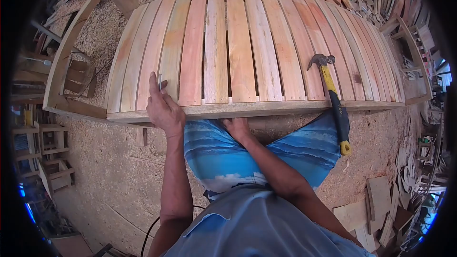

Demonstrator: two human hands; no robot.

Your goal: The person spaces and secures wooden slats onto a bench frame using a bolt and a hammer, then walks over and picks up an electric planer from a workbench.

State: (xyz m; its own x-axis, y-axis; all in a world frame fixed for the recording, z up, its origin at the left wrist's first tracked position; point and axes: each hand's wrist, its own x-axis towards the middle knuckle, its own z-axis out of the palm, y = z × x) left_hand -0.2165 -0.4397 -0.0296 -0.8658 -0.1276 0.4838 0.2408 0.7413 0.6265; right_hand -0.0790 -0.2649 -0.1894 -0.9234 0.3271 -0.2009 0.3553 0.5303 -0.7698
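Raised over the left part of the slatted wooden bench (240, 43), my left hand (164, 109) pinches a thin metal nail (160, 82) between thumb and fingers. My right hand (236, 126) is low at the bench's front edge, in front of my lap; its fingertips are partly hidden under the edge, and what they touch is not visible. A claw hammer (334, 100) with a yellow and black handle lies on the right part of the slats, its handle hanging over the front edge and its head on the wood.
Curved wooden end frames stand at the bench's left (59, 66) and right (419, 62). Wood offcuts (376, 204) lie at the lower right, and more scraps are piled behind the bench. Small wooden frames (54, 173) stand at the left. Shavings cover the floor.
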